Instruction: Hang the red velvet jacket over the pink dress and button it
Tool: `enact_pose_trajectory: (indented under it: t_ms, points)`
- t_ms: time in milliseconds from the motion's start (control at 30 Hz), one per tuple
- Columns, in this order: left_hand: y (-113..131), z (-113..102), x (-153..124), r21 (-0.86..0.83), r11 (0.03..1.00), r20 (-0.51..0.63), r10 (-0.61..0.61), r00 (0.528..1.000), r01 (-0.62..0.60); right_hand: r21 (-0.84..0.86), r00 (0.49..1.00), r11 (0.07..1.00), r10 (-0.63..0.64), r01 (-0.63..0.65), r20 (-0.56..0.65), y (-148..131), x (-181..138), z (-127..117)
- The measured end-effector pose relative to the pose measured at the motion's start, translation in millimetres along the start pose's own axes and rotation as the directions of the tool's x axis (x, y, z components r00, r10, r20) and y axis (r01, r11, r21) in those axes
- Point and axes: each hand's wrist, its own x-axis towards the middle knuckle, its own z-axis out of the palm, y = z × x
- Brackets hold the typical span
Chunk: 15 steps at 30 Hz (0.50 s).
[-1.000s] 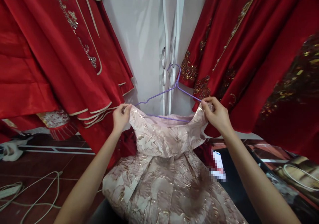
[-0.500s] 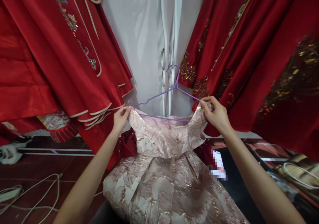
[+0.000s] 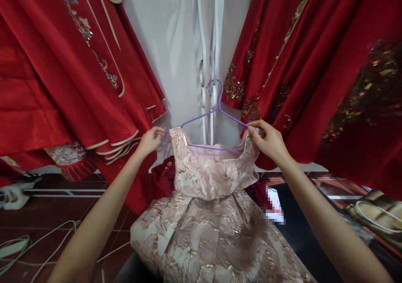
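A pink-and-gold brocade dress (image 3: 213, 178) hangs on a thin purple hanger (image 3: 201, 117) in front of me, its skirt spreading down toward my lap. My left hand (image 3: 153, 140) is beside the hanger's left end, fingertips at or very near its bent tip and slightly parted, with no cloth between them. The dress's left strap (image 3: 179, 142) sits inward of that tip. On the other side, my right hand (image 3: 268, 138) pinches the right shoulder strap (image 3: 251, 142) over the hanger's arm; the hanger's right tip is hidden. Near the white cabinet handles is the hanger's hook.
Red embroidered garments hang at left (image 3: 103, 65) and right (image 3: 301, 65) of a white cabinet (image 3: 160, 35). Dark red cloth (image 3: 163, 178) lies behind the dress. A white tag or screen (image 3: 274, 203) shows at right. White cables (image 3: 63, 241) cross the tiled floor at left.
The left strap has come out of my left hand and shifted inward along the hanger, baring the hanger's left tip. My right hand keeps its hold. The view has shifted slightly.
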Motion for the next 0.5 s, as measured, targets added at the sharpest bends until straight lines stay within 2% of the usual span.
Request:
enact_pose_trajectory:
  t_ms: [33,67,100,133,167,200,267,333,367,433,500]
  points:
    - [-14.1,-3.6,-5.4,0.048,0.999,0.183,-0.035,0.983,0.026,0.004,1.0,1.0,-0.013,0.013,-0.011,-0.7,0.0,1.0]
    - [-26.7,-6.4,-11.9,0.098,0.995,0.405,-0.056,0.912,0.018,0.011,0.999,1.0,-0.024,0.024,-0.024,-1.7,0.0,2.2]
    - [-37.1,-8.1,-19.0,0.154,0.988,0.597,-0.075,0.799,-0.022,0.018,0.999,0.999,-0.03,0.031,-0.038,-2.8,0.1,3.3]
    - [-45.2,-8.6,-26.2,0.223,0.972,0.697,-0.106,0.709,-0.073,0.025,0.998,0.999,-0.033,0.035,-0.05,-3.9,0.2,4.2]
    - [-50.8,-7.7,-32.8,0.288,0.949,0.731,-0.131,0.67,-0.128,0.029,0.998,0.999,-0.034,0.036,-0.059,-4.9,0.4,4.7]
    - [-54.4,-5.5,-38.1,0.33,0.927,0.726,-0.127,0.676,-0.179,0.027,0.997,0.999,-0.035,0.037,-0.065,-5.6,0.6,4.9]
    - [-57.1,1.3,-43.1,0.329,0.915,0.664,-0.048,0.746,-0.233,0.003,0.997,0.999,-0.038,0.039,-0.061,-6.1,1.6,4.8]
    - [-56.1,8.8,-39.7,0.236,0.952,0.572,0.026,0.82,-0.195,-0.028,0.998,0.999,-0.048,0.047,-0.043,-4.8,3.6,5.1]
    - [-54.8,12.0,-34.9,0.178,0.975,0.515,0.025,0.857,-0.135,-0.039,0.998,0.998,-0.058,0.057,-0.035,-3.4,5.1,5.9]
    - [-50.7,16.4,-20.7,0.039,0.998,0.343,-0.066,0.937,0.056,-0.052,0.996,0.995,-0.088,0.086,-0.024,0.5,9.4,9.7]
    - [-43.9,17.9,-2.4,-0.121,0.972,0.184,-0.176,0.967,0.2,-0.071,0.993,0.991,-0.115,0.113,-0.016,5.4,14.6,15.8]
